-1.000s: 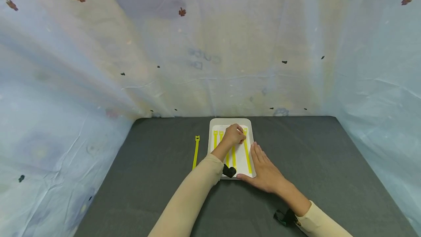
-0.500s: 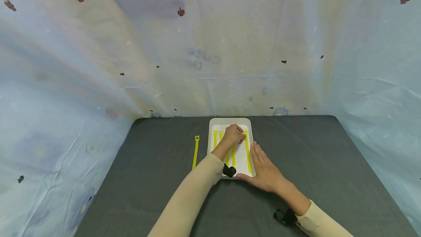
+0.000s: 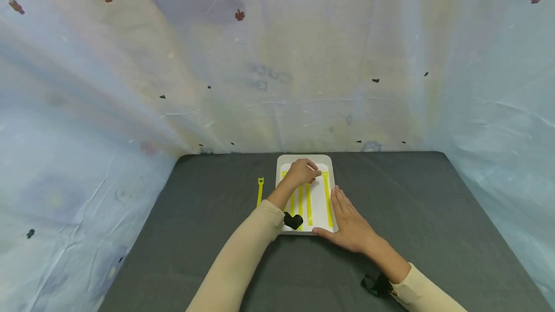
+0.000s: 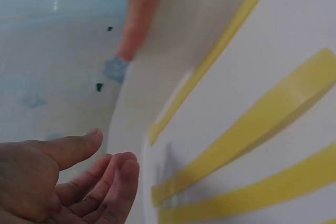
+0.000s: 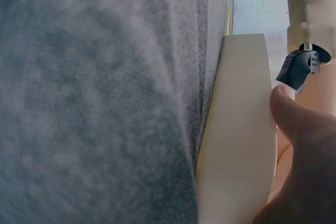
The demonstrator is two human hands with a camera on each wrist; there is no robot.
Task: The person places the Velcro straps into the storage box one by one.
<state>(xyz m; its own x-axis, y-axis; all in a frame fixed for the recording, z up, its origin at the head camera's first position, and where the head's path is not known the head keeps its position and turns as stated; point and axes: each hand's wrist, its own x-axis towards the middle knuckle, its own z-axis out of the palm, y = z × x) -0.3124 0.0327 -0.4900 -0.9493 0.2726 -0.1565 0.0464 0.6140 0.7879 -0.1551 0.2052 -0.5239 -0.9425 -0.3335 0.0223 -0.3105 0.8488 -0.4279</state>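
Observation:
A white tray (image 3: 307, 158) holds several flat yellow straps with slotted heads, laid lengthwise side by side. My left hand (image 3: 301, 172) hovers over the far half of the tray, its fingertips just left of the head of the rightmost yellow strap (image 3: 327, 201). In the left wrist view, thumb and fingers of that hand (image 4: 97, 182) are loosely bent and apart, holding nothing. My right hand (image 3: 351, 225) lies with straight fingers along the tray's right side, thumb at its near edge. The right wrist view shows the thumb (image 5: 286, 103) touching the tray wall (image 5: 236, 129).
Another yellow strap (image 3: 260, 190) lies on the dark grey tabletop (image 3: 217, 196), left of the tray; my left sleeve (image 3: 247, 249) covers its lower end. A patterned sheet (image 3: 277, 61) hangs behind and around the table. Black wrist cameras sit on both wrists.
My left hand has let go of the rightmost strap's head and shifted slightly left and away. That strap stays in the tray. The right hand has not moved.

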